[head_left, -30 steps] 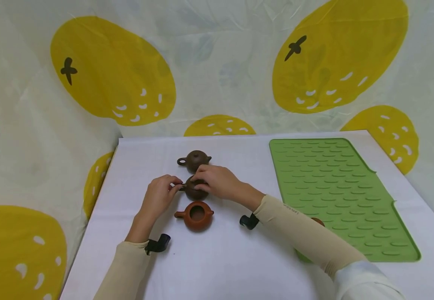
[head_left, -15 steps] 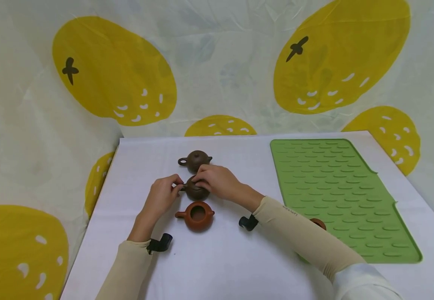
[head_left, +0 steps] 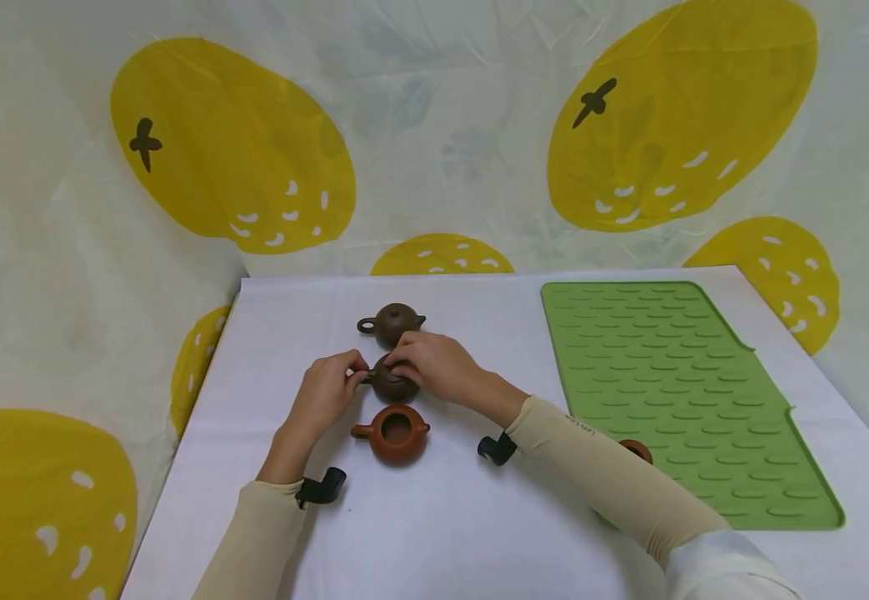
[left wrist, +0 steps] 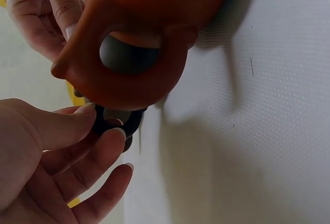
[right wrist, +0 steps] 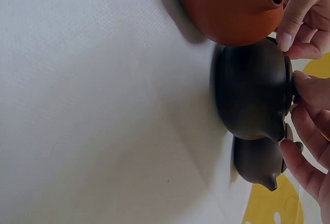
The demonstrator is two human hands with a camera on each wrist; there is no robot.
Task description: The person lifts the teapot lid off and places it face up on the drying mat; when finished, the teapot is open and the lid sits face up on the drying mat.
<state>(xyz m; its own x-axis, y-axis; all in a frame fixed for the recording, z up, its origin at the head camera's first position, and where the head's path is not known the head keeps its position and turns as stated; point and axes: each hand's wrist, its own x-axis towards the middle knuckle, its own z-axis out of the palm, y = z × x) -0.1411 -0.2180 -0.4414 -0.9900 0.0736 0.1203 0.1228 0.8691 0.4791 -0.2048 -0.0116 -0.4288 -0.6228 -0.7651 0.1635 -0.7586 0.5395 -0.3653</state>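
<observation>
The white worktop (head_left: 434, 525) carries a green mat (head_left: 670, 375) on its 3 o'clock side. The left hand (head_left: 323, 392), at 9 o'clock from the middle teapot (head_left: 394, 390), pinches its handle (left wrist: 135, 123) between thumb and fingertip; the right hand (head_left: 440, 365), at 3 o'clock, has thumb and fingers closed on the lid (right wrist: 289, 82), which appears to sit on that pot. The red-brown teapot (head_left: 398, 452) stands open-topped at 6 o'clock; the far teapot (head_left: 392, 323), lidded, at 12. A round brown piece (head_left: 636, 447) shows at 4 o'clock on the mat, partly hidden by the right sleeve (head_left: 617, 475).

The step in hand seems to be settling or freeing the lid; which, I cannot tell. The next move probably calls for a steady handle and a light, level touch.

Against half a second earlier, hands and teapots keep their places; the scene merely lies slightly lower in the head view.
</observation>
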